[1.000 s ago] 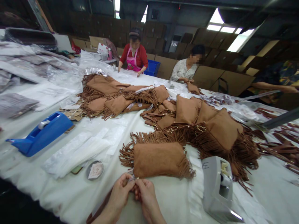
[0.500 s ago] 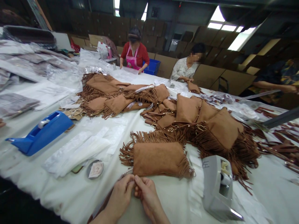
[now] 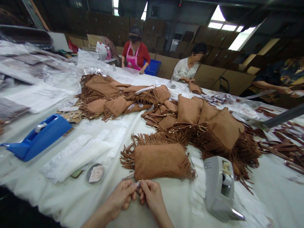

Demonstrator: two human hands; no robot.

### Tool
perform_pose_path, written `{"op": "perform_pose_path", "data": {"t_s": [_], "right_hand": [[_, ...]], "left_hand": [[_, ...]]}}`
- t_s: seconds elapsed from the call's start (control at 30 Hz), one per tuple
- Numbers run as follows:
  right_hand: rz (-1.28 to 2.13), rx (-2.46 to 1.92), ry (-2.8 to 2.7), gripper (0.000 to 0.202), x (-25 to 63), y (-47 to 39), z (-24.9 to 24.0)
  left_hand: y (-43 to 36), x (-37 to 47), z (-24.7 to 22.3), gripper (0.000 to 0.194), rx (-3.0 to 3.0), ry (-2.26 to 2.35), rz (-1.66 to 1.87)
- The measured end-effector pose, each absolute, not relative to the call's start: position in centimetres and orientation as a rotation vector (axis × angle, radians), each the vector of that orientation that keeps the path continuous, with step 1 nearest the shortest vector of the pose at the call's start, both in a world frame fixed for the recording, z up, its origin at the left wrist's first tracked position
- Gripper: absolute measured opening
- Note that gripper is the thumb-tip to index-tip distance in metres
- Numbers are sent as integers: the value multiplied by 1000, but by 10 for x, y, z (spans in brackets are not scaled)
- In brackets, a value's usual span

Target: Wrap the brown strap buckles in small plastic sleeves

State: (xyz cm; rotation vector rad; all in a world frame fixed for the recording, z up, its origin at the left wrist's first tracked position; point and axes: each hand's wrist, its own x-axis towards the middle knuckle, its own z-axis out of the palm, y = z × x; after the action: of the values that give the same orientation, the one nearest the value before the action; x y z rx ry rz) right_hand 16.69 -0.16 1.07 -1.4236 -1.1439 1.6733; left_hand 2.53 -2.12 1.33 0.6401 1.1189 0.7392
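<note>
A brown suede bag with fringe along its far edge and sides lies flat in front of me. Just below its near left corner, my left hand and my right hand meet with thumbs and fingers pinched. Between the fingertips shows a small shiny piece, too small to name. A metal clip lies by the bag's corner, above my left fingers. The bag's underside and part of what the fingers hold are hidden.
A grey tape dispenser stands to the right, a blue one to the left. Clear plastic sleeves and a small round dish lie left. Fringed bags are heaped behind. Several people work across the table.
Both hands stay near the bag's corner, the fingertips turned so a shiny piece shows between them. The dark strap along my left forearm no longer shows. The view has shifted slightly.
</note>
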Motion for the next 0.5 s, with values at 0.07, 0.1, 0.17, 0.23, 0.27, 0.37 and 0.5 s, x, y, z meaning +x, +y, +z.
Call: {"op": "perform_pose_path", "data": {"t_s": [0.07,0.1,0.17,0.23,0.27,0.37,0.5], "right_hand": [[1417,-1538,-1180,46,186,-5,25],[1245,-1610,-1180,44,201,-7,34],[856,-1766,-1123,42,242,-13,56],[450,-1914,-991,45,291,-21,77],[261,-1979,-913,48,316,-27,86],[-39,-2181,-765,59,380,-42,102],[380,-2215,-792,55,415,-46,98]], "left_hand": [[-22,26,13,50,609,1140,705],[-24,26,13,51,613,1165,688],[-27,28,11,53,648,1209,658],[-30,28,8,55,686,1242,634],[-31,28,6,55,689,1253,621],[-34,28,1,56,695,1282,627],[-36,28,4,58,760,1319,635]]}}
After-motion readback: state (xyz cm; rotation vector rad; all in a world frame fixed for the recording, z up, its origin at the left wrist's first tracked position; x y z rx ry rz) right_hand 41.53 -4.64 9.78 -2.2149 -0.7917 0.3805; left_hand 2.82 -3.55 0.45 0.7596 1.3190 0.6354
